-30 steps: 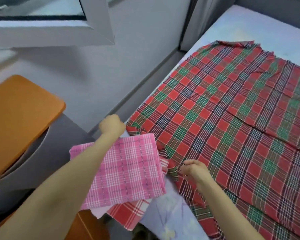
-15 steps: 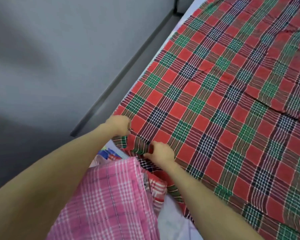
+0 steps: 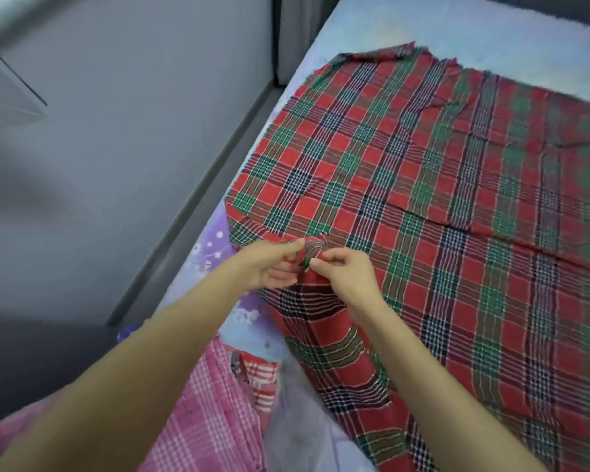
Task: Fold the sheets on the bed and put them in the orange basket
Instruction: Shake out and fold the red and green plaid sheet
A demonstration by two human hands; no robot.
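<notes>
Your left hand (image 3: 269, 267) and right hand (image 3: 344, 274) both pinch the red plaid sheet (image 3: 423, 199) at its near corner — bunched up. Pull unevenly and the far edge could drag, skewing your fold.

Grey wall (image 3: 116, 148) left, dark strip (image 3: 198, 192) along base, pale ledge (image 3: 7, 93) upper-left.

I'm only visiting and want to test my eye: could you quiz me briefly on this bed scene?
1. True or false: the left hand and right hand both pinch the plaid sheet.
2. Where is the pink checked cloth? A) by the left forearm B) in the right hand C) atop the plaid sheet.
3. Fill in: the plaid sheet lies spread on the ___.
Key: 1 true; 2 A; 3 bed.
</notes>
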